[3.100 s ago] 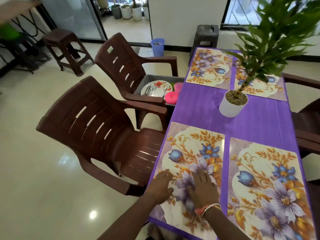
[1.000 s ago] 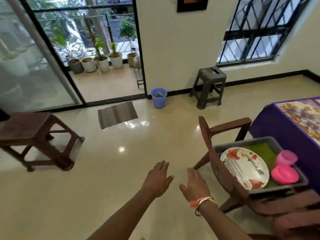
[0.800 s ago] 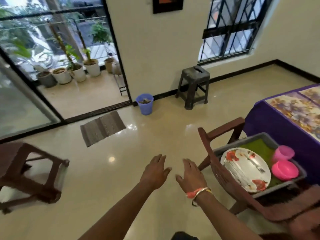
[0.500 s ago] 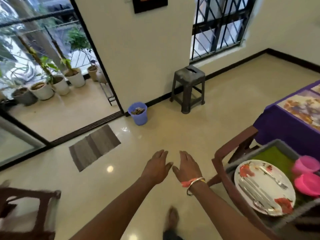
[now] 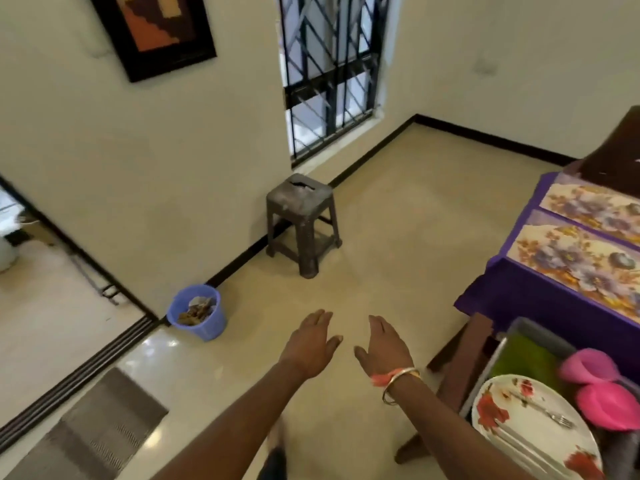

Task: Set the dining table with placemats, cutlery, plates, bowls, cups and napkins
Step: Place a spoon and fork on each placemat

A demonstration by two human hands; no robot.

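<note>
My left hand (image 5: 313, 342) and my right hand (image 5: 384, 348) hang side by side over the floor, fingers straight, holding nothing. At the lower right a grey tray (image 5: 530, 332) sits on a brown chair (image 5: 460, 368). In it lie a white flowered plate (image 5: 519, 441) with cutlery (image 5: 540, 410) on top, a pink cup (image 5: 588, 367), a pink bowl (image 5: 609, 405) and something green (image 5: 519, 362). The tray is to the right of my right hand, apart from it. Two floral placemats (image 5: 581, 258) lie on the purple-clothed table (image 5: 540, 303) at the right edge.
A dark plastic stool (image 5: 301, 220) stands by the wall under a barred window. A blue bin (image 5: 197, 315) with scraps sits near the sliding-door track. A grey mat (image 5: 100, 431) lies at the lower left. Open floor stretches ahead of my hands.
I left the placemat on the table and walked past the chairs. The view has swung right, bringing the tray closer at my lower right. My hands stay empty and have spread slightly apart.
</note>
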